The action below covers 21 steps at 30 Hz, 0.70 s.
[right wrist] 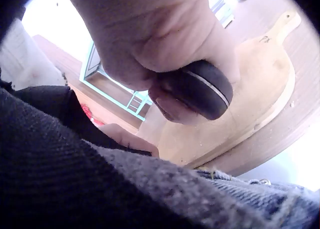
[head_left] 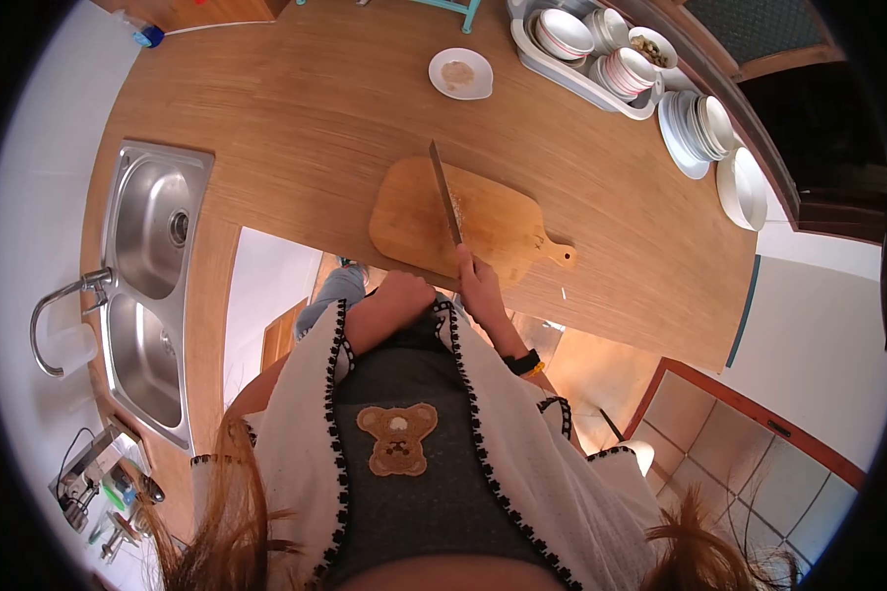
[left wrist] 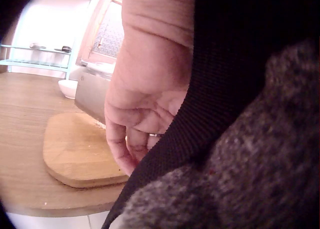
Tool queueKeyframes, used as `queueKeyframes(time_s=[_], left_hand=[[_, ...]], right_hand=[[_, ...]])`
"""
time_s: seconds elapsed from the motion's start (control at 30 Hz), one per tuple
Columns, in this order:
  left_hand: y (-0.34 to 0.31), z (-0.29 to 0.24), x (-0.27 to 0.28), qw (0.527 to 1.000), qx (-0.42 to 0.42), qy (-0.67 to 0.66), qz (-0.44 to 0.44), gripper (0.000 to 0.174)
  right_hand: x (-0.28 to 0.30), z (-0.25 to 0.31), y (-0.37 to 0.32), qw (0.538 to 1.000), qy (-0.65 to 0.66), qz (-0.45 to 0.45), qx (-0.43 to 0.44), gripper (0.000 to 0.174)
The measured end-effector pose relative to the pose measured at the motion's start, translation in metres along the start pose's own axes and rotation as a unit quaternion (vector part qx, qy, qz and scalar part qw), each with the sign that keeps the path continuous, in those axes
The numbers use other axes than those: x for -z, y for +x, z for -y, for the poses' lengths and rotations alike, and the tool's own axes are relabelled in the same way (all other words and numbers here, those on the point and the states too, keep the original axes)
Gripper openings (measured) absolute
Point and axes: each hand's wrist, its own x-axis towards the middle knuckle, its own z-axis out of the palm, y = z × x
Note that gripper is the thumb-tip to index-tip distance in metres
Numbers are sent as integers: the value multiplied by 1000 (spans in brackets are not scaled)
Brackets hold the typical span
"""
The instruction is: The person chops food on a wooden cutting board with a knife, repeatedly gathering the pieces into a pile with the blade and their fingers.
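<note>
My right hand [head_left: 478, 283] grips the kitchen knife [head_left: 443, 187] by its dark handle [right wrist: 200, 89]. The broad steel blade [left wrist: 92, 95] stands on edge over the wooden cutting board [head_left: 404, 212], pointing away from me. Pale crumbs lie beside the blade on the board. Close to my body, at the counter's near edge, is my left hand [head_left: 399, 303]. Its fingers [left wrist: 116, 139] hang loosely bent in the left wrist view, and nothing shows in them.
Beyond the board sits a small white dish [head_left: 476, 85] with a beige substance inside. A rack of bowls [head_left: 571, 87], stacked plates [head_left: 682, 138] and a white bowl [head_left: 744, 192] line the far right. The double steel sink [head_left: 199, 197] is at left.
</note>
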Motion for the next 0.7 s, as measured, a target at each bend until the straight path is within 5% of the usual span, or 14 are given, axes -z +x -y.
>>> queueKeyframes(time_s=[0.07,0.2,0.27,0.3,0.37,0.57,0.7], left_hand=[[5,-6,6,982,90,-68,150,13],[14,-13,26,983,94,17,159,17],[20,-17,32,974,223,-31,32,27],[22,-17,31,974,224,-30,33,27],[25,-13,29,973,146,-25,-175,47],[24,-16,22,990,103,-9,-91,78],[24,-15,15,987,137,-26,-76,85]], right_hand=[[1,5,-4,998,-64,15,19,57],[1,11,-7,993,-112,6,36,54],[4,17,-9,989,-139,13,47,50],[5,16,-8,989,-138,14,47,50],[8,13,-6,986,-163,8,41,48],[13,-7,8,998,-52,23,17,42],[21,15,7,991,-121,50,-5,41]])
